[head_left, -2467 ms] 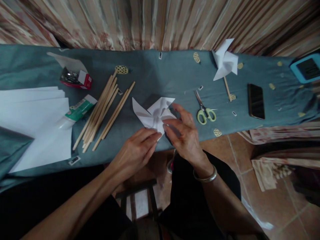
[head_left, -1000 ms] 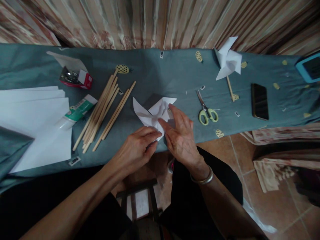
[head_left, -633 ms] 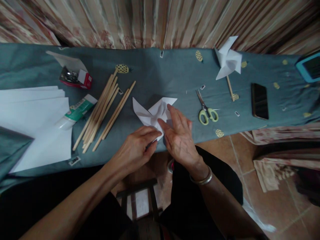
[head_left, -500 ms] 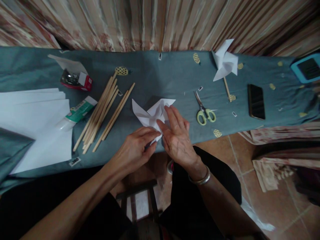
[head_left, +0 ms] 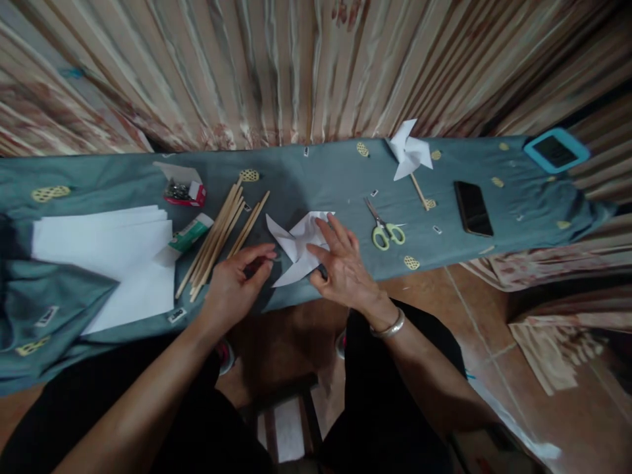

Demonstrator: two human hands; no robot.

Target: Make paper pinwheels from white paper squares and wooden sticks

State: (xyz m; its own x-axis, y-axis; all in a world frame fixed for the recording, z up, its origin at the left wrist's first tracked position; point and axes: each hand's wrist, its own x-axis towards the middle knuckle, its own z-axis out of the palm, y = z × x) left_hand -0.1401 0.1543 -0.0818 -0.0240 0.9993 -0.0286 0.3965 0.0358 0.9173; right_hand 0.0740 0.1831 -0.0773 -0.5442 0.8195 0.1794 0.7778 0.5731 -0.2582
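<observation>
A white paper pinwheel (head_left: pixel 299 247) with folded blades lies on the cloth in front of me. My right hand (head_left: pixel 343 263), a metal bangle on its wrist, presses and holds the right side of it with fingers and thumb, covering part of the folds. My left hand (head_left: pixel 241 280) is off the paper, just left of its lower blade. Its fingers are curled, with a gap between thumb and forefinger and nothing visible in them. Close by on the left lie several wooden sticks (head_left: pixel 212 243).
Scissors (head_left: pixel 384 227), a finished pinwheel on a stick (head_left: pixel 409 153), a phone (head_left: pixel 473 207) and a blue-framed device (head_left: pixel 557 151) lie to the right. On the left are white paper sheets (head_left: pixel 133 263), a green-and-white packet (head_left: pixel 190 234) and an open red box (head_left: pixel 185 191) of small metal pieces.
My left hand has let go of the pinwheel's lower blade and moved left. The right hand stays on the paper. The whole view has shifted with my head.
</observation>
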